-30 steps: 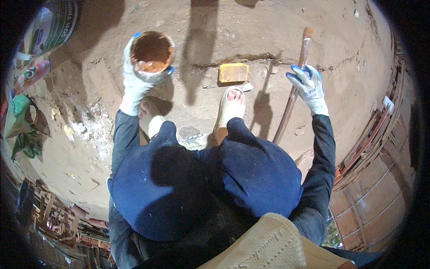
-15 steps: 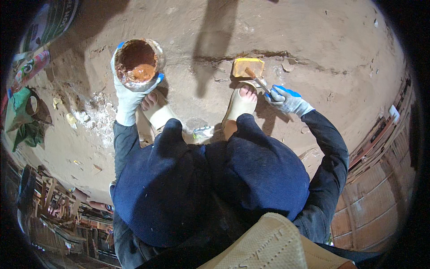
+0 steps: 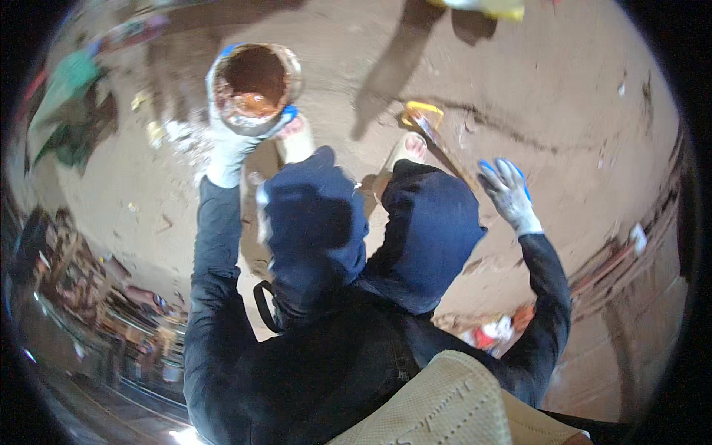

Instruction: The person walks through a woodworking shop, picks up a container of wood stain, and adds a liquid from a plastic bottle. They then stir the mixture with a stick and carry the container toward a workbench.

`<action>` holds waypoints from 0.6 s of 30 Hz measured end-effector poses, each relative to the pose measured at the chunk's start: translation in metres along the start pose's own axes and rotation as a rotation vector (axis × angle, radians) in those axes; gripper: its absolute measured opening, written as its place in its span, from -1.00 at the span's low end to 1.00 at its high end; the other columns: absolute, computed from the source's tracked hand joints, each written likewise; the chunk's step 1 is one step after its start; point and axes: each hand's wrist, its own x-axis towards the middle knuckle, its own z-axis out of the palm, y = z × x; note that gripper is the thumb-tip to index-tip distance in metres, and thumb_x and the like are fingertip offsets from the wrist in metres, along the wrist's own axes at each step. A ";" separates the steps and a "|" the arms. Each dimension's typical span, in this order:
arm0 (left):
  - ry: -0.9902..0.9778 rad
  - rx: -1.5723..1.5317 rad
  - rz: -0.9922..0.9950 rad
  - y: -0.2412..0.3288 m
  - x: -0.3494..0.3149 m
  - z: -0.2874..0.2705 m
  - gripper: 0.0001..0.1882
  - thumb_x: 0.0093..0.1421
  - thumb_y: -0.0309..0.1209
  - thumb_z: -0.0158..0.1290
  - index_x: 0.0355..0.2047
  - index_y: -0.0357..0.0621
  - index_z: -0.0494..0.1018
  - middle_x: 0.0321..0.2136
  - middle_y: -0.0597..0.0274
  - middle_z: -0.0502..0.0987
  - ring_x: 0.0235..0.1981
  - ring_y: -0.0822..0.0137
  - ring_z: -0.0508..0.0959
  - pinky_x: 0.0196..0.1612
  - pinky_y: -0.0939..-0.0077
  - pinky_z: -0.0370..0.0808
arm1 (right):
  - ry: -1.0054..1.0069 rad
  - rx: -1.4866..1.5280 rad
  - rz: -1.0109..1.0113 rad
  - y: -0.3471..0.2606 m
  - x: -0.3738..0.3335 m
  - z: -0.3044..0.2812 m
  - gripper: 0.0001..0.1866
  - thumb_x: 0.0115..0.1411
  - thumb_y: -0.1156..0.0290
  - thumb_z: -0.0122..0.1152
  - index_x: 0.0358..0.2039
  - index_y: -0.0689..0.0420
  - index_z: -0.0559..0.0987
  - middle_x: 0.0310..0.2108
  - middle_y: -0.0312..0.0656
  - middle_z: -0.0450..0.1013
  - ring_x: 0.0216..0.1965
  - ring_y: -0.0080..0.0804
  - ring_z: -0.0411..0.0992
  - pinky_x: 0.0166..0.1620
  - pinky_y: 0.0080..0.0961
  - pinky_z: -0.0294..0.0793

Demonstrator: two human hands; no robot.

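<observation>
My left hand (image 3: 239,141), in a white glove with blue fingertips, is wrapped round a round pot (image 3: 295,74) crusted at its rim. Reddish-brown paste (image 3: 256,104) lies inside it, with a wet orange patch near the close side. My right hand (image 3: 509,194), gloved alike, is open with its fingers stretched out and nothing in them. Just left of it, a thin brush-like tool with a long handle (image 3: 445,148) slants down; its far end rests at a small yellow-edged rectangular piece (image 3: 435,109) on the ground. Motion blurs the tool's details.
My sandalled feet (image 3: 411,148) stand on a cracked earthen floor (image 3: 564,96). Green cloth or bagging (image 3: 70,96) lies at the left, near white crumbs (image 3: 185,141). Wood scraps (image 3: 81,259) pile up at lower left. A yellow-and-white object (image 3: 489,6) shows at the top.
My right hand has let go of the brush-like tool and drawn back to the right, fingers spread. The view has shifted, and my body looks more upright. The pot stays in my left hand.
</observation>
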 end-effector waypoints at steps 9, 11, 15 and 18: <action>0.362 -0.492 -0.211 0.239 -0.132 -0.184 0.04 -0.28 -0.21 0.46 0.21 -0.13 0.17 0.13 0.10 0.34 0.18 0.18 0.34 0.25 0.27 0.25 | 0.086 0.059 -0.058 -0.080 0.062 -0.285 -0.63 -0.07 0.48 0.25 -0.17 -0.01 0.55 0.02 0.03 0.35 0.02 0.10 0.31 0.04 -0.04 0.38; 0.440 -0.633 -0.193 0.295 -0.166 -0.219 0.06 -0.30 -0.24 0.46 0.22 -0.13 0.16 0.13 0.10 0.34 0.18 0.19 0.33 0.25 0.27 0.24 | 0.024 0.080 -0.153 -0.118 0.079 -0.346 -0.69 -0.01 0.46 0.20 -0.18 0.01 0.56 0.01 0.00 0.37 0.02 0.09 0.31 0.04 -0.03 0.37; 0.795 -0.752 -0.144 0.375 -0.264 -0.266 0.10 -0.33 -0.29 0.48 0.23 -0.13 0.13 0.13 0.13 0.34 0.19 0.20 0.32 0.26 0.28 0.23 | 0.108 0.088 -0.468 -0.202 0.125 -0.450 -0.77 0.04 0.39 0.18 -0.25 0.05 0.61 -0.08 -0.05 0.45 -0.05 -0.01 0.39 0.06 -0.12 0.37; 1.026 -0.719 0.050 0.388 -0.324 -0.303 0.07 -0.35 -0.40 0.47 0.22 -0.11 0.17 0.12 0.20 0.37 0.19 0.26 0.32 0.26 0.30 0.22 | -0.114 0.100 -0.412 -0.265 0.177 -0.509 -0.78 0.10 0.34 0.15 -0.24 0.10 0.60 -0.18 -0.10 0.50 -0.09 -0.08 0.40 0.04 -0.21 0.37</action>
